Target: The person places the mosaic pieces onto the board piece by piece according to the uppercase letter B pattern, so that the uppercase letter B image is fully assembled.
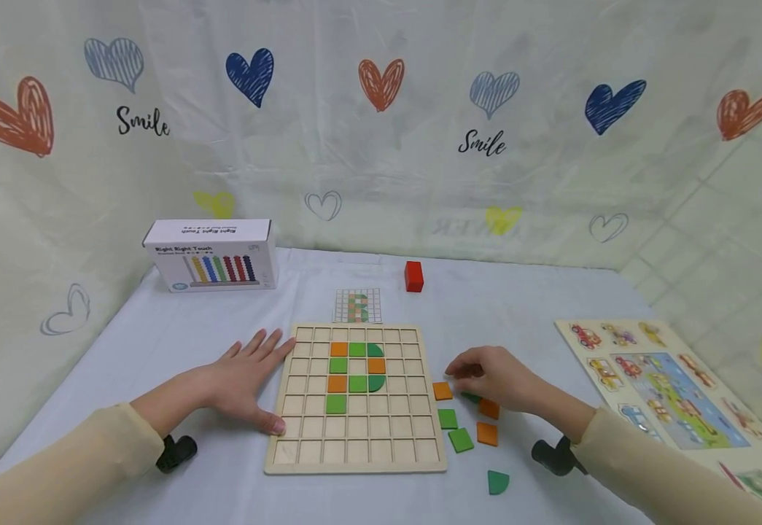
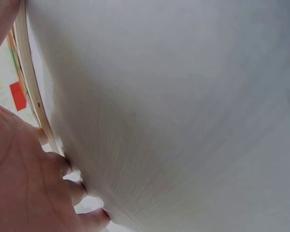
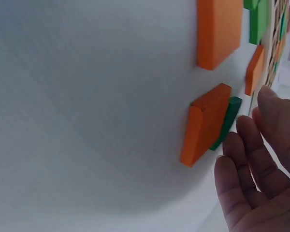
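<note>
A wooden grid board (image 1: 357,453) lies flat with several orange and green square tiles and two dark green quarter-round tiles set in its upper cells. Along its left edge my left hand (image 1: 243,383) is spread, its thumb on the frame and fingertips at the upper corner. To the right of the board, my right hand (image 1: 495,379) hovers low over loose tiles with its fingers loosely bent. Right by its fingertips are a dark green tile (image 3: 227,123) and an orange tile (image 3: 207,126); no tile shows between thumb and fingers in the right wrist view.
A small pattern card (image 1: 357,305) lies behind the board, with a red block (image 1: 414,277) farther back. A white box (image 1: 213,255) stands at the back left. A picture puzzle board (image 1: 676,401) lies at the right. Near the front sits a loose quarter-round tile (image 1: 497,482).
</note>
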The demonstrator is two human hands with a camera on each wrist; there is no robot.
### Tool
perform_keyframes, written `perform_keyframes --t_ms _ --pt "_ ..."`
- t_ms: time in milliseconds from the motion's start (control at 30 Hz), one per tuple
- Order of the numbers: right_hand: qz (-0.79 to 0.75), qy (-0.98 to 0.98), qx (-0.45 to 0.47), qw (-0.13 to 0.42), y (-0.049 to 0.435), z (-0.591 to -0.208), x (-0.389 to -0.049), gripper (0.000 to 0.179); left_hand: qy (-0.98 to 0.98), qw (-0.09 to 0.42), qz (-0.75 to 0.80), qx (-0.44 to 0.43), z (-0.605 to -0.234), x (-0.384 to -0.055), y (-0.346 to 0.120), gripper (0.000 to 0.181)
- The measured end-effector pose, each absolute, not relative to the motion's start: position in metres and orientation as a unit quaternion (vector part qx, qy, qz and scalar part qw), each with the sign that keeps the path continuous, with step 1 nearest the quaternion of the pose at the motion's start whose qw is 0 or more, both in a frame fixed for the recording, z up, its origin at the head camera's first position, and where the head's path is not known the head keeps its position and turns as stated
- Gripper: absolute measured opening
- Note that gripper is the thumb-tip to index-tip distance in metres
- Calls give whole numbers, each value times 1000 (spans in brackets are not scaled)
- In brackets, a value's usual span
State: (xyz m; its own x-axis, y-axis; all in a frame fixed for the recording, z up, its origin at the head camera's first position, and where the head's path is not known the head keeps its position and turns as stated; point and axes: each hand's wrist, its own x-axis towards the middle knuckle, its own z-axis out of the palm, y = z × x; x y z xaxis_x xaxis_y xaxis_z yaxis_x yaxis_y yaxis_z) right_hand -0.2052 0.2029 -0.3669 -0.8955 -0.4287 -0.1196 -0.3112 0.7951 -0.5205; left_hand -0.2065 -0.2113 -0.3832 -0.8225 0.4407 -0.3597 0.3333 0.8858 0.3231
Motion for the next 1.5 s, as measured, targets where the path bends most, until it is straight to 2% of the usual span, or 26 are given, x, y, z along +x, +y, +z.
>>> perform_keyframes --t_ms 167,433,1167,1500 --pt "-241 941 -206 121 201 -373 -208 21 949 209 120 203 -390 -208 -214 142" --pt "-227 944 -199 130 194 -376 -208 29 945 209 127 217 -380 -203 -212 136" --pt "-225 946 -198 120 193 -369 -205 19 946 210 120 217 -376 -201 -211 133" --pt "-261 928 -221 144 146 -363 -200 19 945 206 120 223 -377 -200 -212 133"
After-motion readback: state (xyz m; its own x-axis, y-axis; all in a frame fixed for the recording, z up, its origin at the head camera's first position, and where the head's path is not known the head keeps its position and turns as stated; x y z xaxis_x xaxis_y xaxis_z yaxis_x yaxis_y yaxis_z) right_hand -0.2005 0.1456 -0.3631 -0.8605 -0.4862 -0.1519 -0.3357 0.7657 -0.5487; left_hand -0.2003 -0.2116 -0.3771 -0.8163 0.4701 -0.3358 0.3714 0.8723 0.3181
